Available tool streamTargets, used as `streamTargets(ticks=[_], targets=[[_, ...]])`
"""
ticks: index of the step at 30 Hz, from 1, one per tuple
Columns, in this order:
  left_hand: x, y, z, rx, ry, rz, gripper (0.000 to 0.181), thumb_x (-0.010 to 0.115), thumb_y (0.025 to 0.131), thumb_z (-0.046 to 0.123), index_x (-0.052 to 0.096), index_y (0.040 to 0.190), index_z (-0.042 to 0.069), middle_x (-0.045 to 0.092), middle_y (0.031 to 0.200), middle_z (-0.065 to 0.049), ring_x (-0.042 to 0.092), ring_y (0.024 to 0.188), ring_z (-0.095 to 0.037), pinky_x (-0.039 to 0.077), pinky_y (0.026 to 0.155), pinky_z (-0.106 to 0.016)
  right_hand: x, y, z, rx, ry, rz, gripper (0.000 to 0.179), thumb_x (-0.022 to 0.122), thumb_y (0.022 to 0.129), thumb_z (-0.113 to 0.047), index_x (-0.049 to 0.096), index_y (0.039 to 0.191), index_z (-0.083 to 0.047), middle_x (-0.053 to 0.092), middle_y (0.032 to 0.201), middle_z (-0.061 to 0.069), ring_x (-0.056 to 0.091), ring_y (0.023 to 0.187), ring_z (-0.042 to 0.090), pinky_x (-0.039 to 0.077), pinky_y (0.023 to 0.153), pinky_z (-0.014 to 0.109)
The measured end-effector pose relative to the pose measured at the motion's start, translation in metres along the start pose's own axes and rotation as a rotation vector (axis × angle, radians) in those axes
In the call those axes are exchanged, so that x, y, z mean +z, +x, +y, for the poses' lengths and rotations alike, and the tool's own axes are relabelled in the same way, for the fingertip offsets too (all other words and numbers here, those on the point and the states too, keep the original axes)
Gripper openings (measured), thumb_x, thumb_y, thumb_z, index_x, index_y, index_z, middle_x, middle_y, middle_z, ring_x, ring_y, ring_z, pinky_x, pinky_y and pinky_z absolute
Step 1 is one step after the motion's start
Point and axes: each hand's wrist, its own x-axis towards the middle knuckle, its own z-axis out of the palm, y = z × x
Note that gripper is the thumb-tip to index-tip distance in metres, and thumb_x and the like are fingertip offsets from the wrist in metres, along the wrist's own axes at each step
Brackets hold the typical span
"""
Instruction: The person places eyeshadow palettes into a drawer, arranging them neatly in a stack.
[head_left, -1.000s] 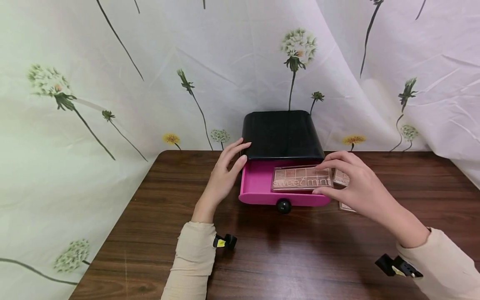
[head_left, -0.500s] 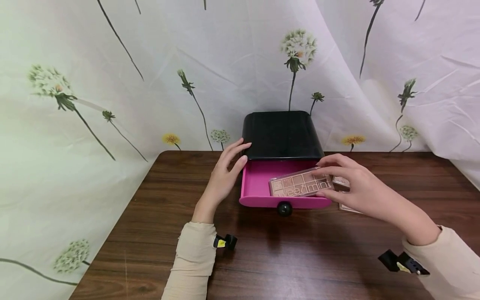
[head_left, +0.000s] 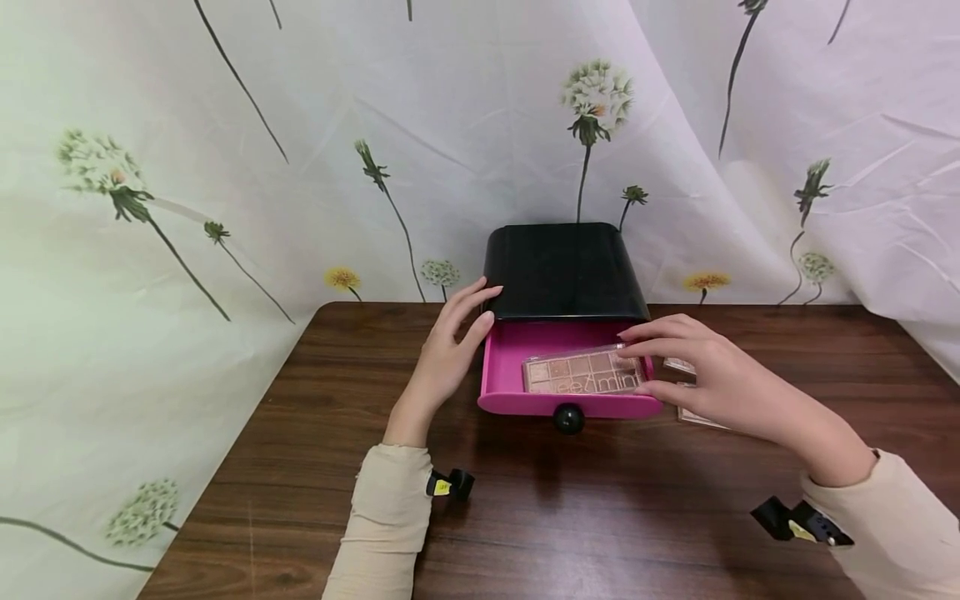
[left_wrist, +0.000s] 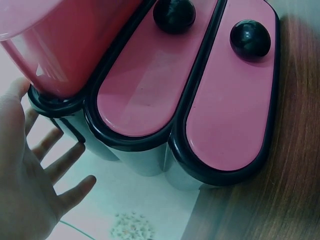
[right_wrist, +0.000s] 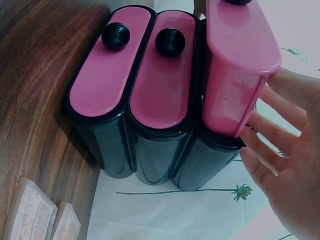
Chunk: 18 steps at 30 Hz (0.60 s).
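Observation:
A clear-lidded eyeshadow palette (head_left: 581, 371) lies slightly slanted inside the pulled-out pink drawer (head_left: 510, 358). My right hand (head_left: 712, 375) holds the palette's right end, with thumb at the near edge and fingertips at the far edge. In the right wrist view, the right hand (right_wrist: 295, 135) reaches over the side of the drawer, which hides the palette. My left hand (head_left: 442, 350) rests against the left side of the black drawer unit (head_left: 562, 271), fingers loosely extended. The left wrist view shows that hand (left_wrist: 35, 160) spread beside the top drawer and holding nothing.
Two more palettes (head_left: 697, 417) lie on the brown wooden table (head_left: 600, 517), right of the unit. Two closed pink drawers (left_wrist: 145, 85) with round black knobs sit below the open one. A white dandelion-print cloth (head_left: 450, 125) hangs behind.
The right hand has lowered the palette's left end and shifted it left, deeper into the drawer, so it lies slanted there. The left hand has stayed in place.

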Motion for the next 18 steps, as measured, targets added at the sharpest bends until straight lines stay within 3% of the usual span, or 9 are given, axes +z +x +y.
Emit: streamTargets(ticks=[10,18], targets=[[0.000,0.000,0.000,-0.003,0.000,0.003,0.042,0.049,0.102,0.046,0.055,0.141,0.032,0.035,0.154,0.016,0.025,0.143,-0.008,0.028,0.112,-0.053,-0.003,-0.003,0.002,-0.021,0.030,0.091,0.045,0.084,0.074,-0.002,0.073,0.116,-0.012,0.064,0.126,0.003,0.052,0.117,0.017,0.034,0.096,0.013],[0.001,0.001,-0.001,0.011,-0.003,0.003,0.039,0.050,0.103,0.038,0.055,0.141,0.031,0.035,0.154,0.016,0.025,0.144,-0.008,0.027,0.112,-0.052,-0.010,-0.021,0.010,0.025,0.023,0.152,0.048,0.085,0.071,0.002,0.072,0.115,-0.012,0.065,0.121,0.000,0.052,0.117,0.001,0.035,0.096,0.009]])
